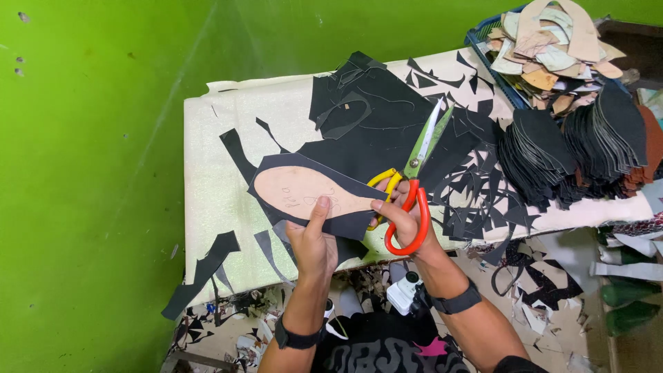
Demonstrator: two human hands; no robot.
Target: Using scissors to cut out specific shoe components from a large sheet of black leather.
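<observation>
My left hand [314, 238] pinches a tan sole-shaped template [304, 193] laid flat against a piece of black sheet material [290, 166], holding both just above the table. My right hand [404, 214] grips scissors [414, 166] with one yellow and one orange handle loop. The blades are nearly closed and point up and away to the right, above the black sheet. The scissor pivot sits at the right end of the template.
A white foam-covered table [214, 131] carries large black sheets [373, 110] and many black offcuts [476, 193]. Stacks of cut black pieces [573, 145] stand at the right, behind them a blue crate [483, 41] of tan templates. A green wall [90, 173] runs along the left. Scraps litter the floor [539, 304].
</observation>
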